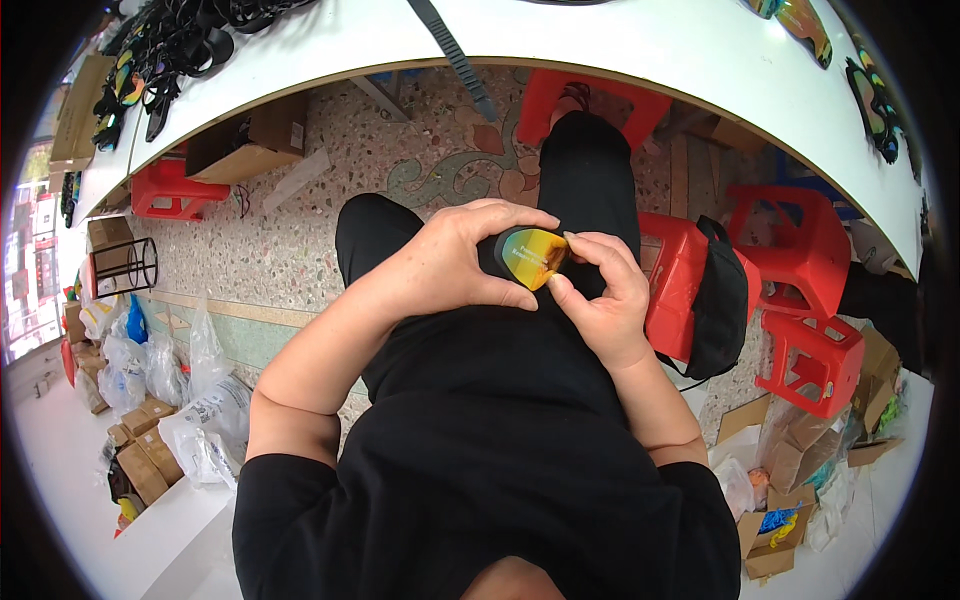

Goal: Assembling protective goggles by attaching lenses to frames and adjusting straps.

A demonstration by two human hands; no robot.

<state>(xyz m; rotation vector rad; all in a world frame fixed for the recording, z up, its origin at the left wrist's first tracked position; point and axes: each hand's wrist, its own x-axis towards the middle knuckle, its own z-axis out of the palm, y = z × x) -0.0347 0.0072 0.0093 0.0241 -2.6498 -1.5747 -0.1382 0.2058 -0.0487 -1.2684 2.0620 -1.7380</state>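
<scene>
Over my lap I hold a swim goggle eyepiece [534,258], its mirrored lens shining yellow, green and orange with small pale print. A dark rim shows along its left side. My left hand [470,252] curves round that side, index finger along the top and thumb below. From the right, my right hand [610,290] pinches the lens edge between thumb and fingers. What lies behind the lens is hidden. On the table ahead, a dark ribbed strap [455,60] hangs over the edge.
The white table [330,45] curves across the front. Black goggles [190,50] with straps pile up at its left; mirrored goggles [805,30] lie at its right. Red stools [810,250] stand at right, one with a black bag [718,300]. Plastic bags [210,420] and boxes sit lower left.
</scene>
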